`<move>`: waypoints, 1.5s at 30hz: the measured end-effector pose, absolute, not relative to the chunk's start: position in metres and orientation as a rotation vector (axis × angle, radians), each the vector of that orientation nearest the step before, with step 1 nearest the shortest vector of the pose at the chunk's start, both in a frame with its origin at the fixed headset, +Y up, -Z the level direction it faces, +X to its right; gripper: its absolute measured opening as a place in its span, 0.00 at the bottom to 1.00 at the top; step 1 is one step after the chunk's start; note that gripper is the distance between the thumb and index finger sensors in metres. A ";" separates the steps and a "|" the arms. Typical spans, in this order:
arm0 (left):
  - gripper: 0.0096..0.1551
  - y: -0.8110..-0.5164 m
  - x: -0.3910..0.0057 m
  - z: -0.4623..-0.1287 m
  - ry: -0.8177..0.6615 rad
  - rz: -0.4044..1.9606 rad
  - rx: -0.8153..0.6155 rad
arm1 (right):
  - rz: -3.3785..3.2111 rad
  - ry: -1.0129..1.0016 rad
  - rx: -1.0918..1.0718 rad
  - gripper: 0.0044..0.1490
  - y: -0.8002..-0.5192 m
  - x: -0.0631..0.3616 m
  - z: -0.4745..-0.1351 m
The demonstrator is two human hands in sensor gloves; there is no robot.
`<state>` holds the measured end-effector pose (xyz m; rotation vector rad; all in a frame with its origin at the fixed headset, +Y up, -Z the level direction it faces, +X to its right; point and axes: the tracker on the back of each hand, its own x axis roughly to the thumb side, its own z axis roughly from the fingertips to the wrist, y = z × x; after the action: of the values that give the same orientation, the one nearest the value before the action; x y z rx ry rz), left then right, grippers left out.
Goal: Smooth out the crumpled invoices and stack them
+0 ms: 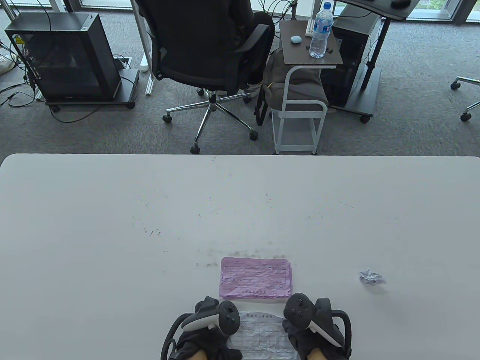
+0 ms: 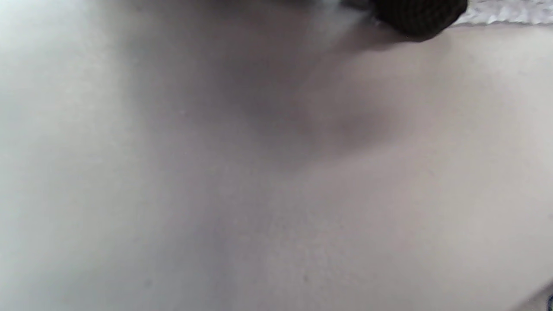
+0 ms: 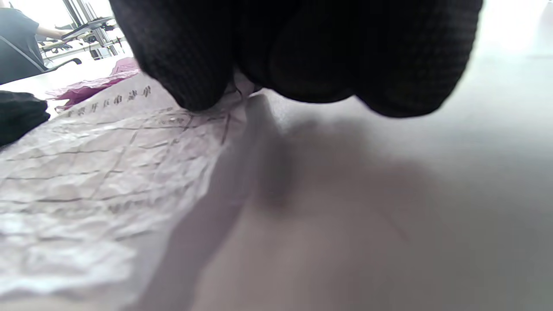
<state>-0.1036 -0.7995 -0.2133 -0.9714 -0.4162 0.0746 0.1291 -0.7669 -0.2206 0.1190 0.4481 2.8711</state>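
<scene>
A wrinkled white invoice lies spread at the table's near edge between my two hands. My left hand is at its left side; in the left wrist view one gloved fingertip touches down beside the paper's edge. My right hand is at its right side, and its fingers press on the sheet's right edge. Just beyond lies a flat stack of pink invoices. A small crumpled invoice ball sits to the right. The trackers hide most of both hands' fingers.
The white table stretches far and wide around the papers. Beyond its far edge stand an office chair with a person in it, a side cart with a water bottle, and a computer case.
</scene>
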 end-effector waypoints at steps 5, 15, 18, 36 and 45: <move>0.60 -0.800 -0.104 -0.214 -0.416 0.077 -0.970 | 2.649 0.455 0.103 0.24 -0.761 0.140 -0.223; 0.60 -0.800 -0.103 -0.214 -0.415 0.076 -0.971 | 2.078 0.580 -0.057 0.45 -0.776 0.159 -0.225; 0.60 -0.800 -0.103 -0.214 -0.415 0.076 -0.971 | 2.132 0.648 -0.034 0.49 -0.779 0.153 -0.225; 0.60 -0.800 -0.104 -0.214 -0.418 0.075 -0.965 | 2.288 0.523 -0.080 0.24 -0.772 0.149 -0.222; 0.60 -0.800 -0.104 -0.214 -0.417 0.082 -0.951 | 2.392 0.226 0.096 0.24 -0.750 0.134 -0.219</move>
<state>-0.1041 -0.8003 -0.2138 -0.9509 -0.4173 0.0818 0.1342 -0.7502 -0.2191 0.0963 0.2257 2.3923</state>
